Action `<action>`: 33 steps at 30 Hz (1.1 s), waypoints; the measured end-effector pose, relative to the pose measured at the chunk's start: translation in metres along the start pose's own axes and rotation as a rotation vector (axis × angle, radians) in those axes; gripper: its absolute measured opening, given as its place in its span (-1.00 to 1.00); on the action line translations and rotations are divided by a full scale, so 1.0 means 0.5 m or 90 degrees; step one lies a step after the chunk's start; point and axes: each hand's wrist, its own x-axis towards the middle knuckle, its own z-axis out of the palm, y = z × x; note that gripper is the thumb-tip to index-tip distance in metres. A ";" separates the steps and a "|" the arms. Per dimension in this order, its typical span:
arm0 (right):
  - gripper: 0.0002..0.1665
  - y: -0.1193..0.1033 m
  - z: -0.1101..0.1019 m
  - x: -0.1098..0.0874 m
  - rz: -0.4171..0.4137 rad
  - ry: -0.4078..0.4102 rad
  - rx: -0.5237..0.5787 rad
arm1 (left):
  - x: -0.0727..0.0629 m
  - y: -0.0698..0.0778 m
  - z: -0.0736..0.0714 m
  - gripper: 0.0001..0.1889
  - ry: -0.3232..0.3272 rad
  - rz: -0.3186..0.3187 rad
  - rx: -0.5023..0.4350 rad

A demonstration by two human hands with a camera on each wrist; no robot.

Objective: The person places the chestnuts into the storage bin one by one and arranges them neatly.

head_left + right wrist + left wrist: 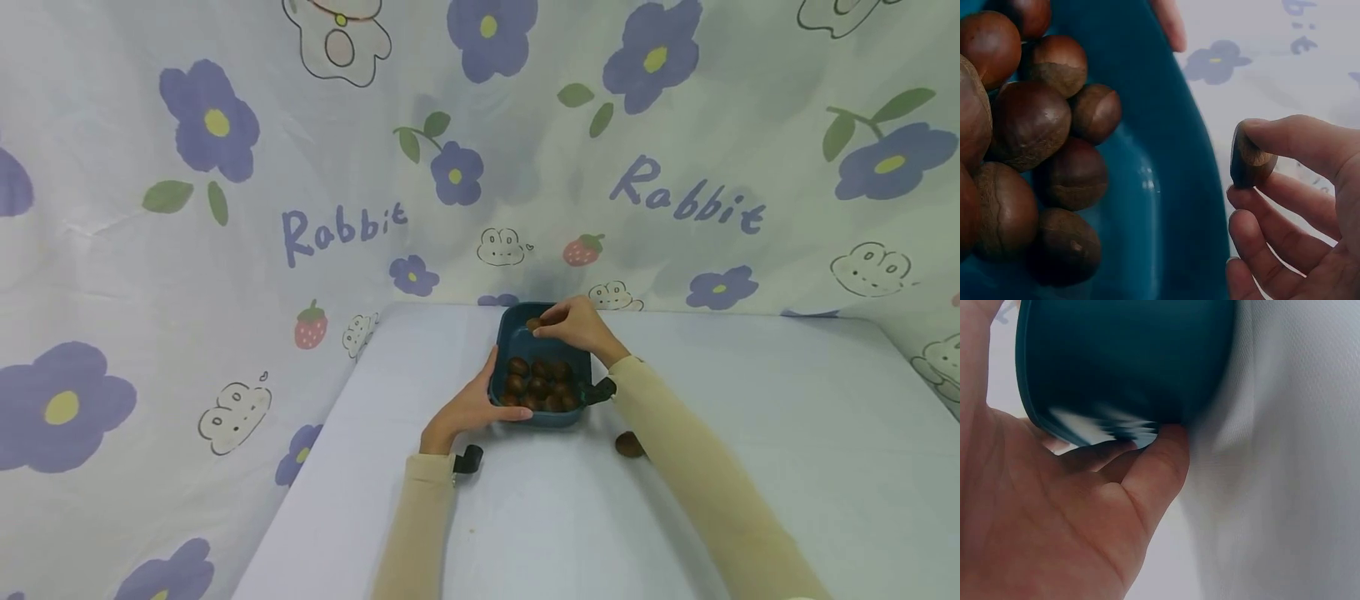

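A blue-green plastic basket [545, 419] sits tilted on the table with several brown chestnuts [538, 386] gathered at its near end. My left hand [474, 404] holds the basket by its near left corner, thumb on the near wall and fingers along the left side. In the left wrist view, fingers [1163, 459] touch the basket's slotted underside. My right hand [576, 323] is over the far end of the basket. Between thumb and fingertips it pinches one chestnut [1254, 159], held apart from the others, which show large in the right wrist view.
One more chestnut [630, 444] lies on the white table [540, 517], beside the right forearm. A printed curtain [525, 167] with flowers and rabbits hangs behind and to the left of the table. Each wrist wears a small black camera [468, 459].
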 end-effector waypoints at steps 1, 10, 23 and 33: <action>-0.55 0.000 0.004 0.004 0.003 -0.003 -0.002 | 0.000 0.000 0.000 0.44 -0.001 -0.001 -0.001; -0.59 0.006 0.026 0.018 0.042 -0.036 -0.019 | 0.001 0.000 -0.001 0.44 -0.006 0.008 -0.002; -0.75 0.021 0.058 0.034 0.053 -0.073 -0.134 | -0.001 0.001 -0.001 0.46 -0.004 0.022 -0.007; -0.69 0.015 0.070 0.036 0.106 -0.097 -0.177 | -0.004 0.002 -0.002 0.46 0.000 0.014 0.002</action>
